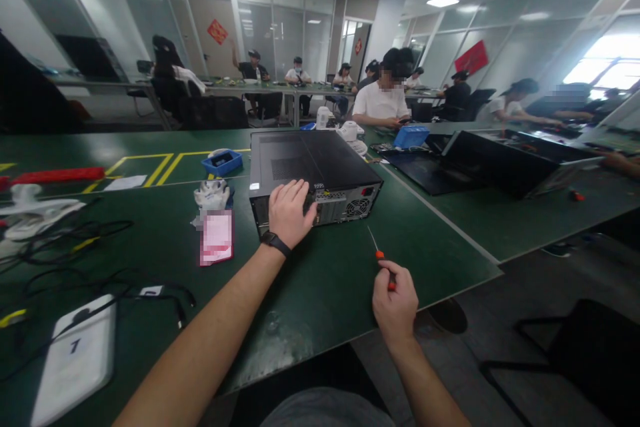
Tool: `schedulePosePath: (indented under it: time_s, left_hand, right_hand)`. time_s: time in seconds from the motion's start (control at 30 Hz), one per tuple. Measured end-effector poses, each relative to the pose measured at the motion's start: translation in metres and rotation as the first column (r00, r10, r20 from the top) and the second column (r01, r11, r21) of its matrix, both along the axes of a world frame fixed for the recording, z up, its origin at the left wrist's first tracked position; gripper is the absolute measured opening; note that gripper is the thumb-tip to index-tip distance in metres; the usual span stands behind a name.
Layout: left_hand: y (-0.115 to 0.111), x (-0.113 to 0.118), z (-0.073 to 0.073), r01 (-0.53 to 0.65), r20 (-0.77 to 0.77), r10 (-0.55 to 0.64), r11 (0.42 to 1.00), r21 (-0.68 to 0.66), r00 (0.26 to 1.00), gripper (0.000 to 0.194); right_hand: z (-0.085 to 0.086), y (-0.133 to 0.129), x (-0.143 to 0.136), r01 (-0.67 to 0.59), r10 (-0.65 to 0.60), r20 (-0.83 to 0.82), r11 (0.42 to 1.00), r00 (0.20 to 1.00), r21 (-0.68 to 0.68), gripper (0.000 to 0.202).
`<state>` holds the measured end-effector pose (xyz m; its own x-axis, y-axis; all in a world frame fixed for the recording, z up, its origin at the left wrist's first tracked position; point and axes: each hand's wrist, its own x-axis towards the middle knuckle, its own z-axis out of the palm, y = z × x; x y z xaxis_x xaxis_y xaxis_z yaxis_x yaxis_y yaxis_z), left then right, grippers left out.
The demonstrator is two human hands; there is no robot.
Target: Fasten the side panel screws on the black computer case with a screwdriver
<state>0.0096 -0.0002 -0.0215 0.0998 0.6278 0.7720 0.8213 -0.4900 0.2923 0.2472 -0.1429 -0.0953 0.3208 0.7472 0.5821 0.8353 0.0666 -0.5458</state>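
Observation:
A black desktop computer case (320, 153) lies on its side on the green table, its back panel with fan grille and ports facing me. Across its near left edge rests my left hand (293, 210), fingers stretched out over the edge and touching the case. This hand covers part of the back panel. My right hand (396, 297) is closed round the red and black handle of a screwdriver (379, 255), in front of the case's right corner. The screwdriver's thin shaft points up and away from me, its tip apart from the case.
To the left lie a blue parts bin (223, 162), crumpled white gloves (213, 195), a pink-edged card (217, 237), tangled black cables (100, 273) and a white box (75, 360). An opened case (510, 160) stands at the right. Across the table a person (383, 100) sits.

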Motion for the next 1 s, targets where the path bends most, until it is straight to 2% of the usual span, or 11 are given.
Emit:
schedulePosePath:
  time_s: [0.07, 0.13, 0.23, 0.33, 0.5, 0.67, 1.0]
  left_hand:
    - [0.001, 0.0, 0.001, -0.012, 0.016, 0.012, 1.0, 0.006, 1.0, 0.039]
    - [0.002, 0.0, 0.002, -0.023, 0.03, 0.022, 1.0, 0.014, 0.999, 0.034]
    - [0.004, -0.001, 0.002, -0.028, 0.04, 0.027, 0.999, 0.023, 0.999, 0.03]
    - [0.005, -0.001, 0.0, -0.029, 0.046, 0.027, 0.999, 0.027, 0.999, 0.029]
    - [0.006, 0.0, -0.002, -0.036, 0.065, 0.034, 0.999, 0.026, 0.997, 0.028]
    - [0.005, 0.002, 0.0, -0.033, 0.082, 0.032, 0.999, 0.019, 0.996, 0.025]
    - [0.004, 0.003, -0.001, -0.045, 0.078, 0.043, 0.999, 0.024, 0.996, 0.026]
  right_hand:
    - [0.009, -0.001, -0.001, -0.037, 0.047, -0.063, 0.986, 0.997, 0.16, 0.032]
    - [0.022, 0.002, -0.006, -0.097, 0.133, -0.091, 0.941, 0.987, 0.325, 0.022]
    - [0.043, 0.011, -0.022, -0.164, 0.207, -0.04, 0.865, 0.977, 0.475, 0.018]
    - [0.058, 0.02, -0.041, -0.266, 0.286, 0.058, 0.774, 0.957, 0.575, 0.025]
    - [0.061, 0.03, -0.066, -0.342, 0.395, 0.028, 0.758, 0.918, 0.556, 0.026]
    - [0.056, 0.037, -0.073, -0.346, 0.389, 0.027, 0.783, 0.921, 0.518, 0.023]
    - [0.057, 0.042, -0.079, -0.352, 0.396, 0.028, 0.777, 0.918, 0.522, 0.02]
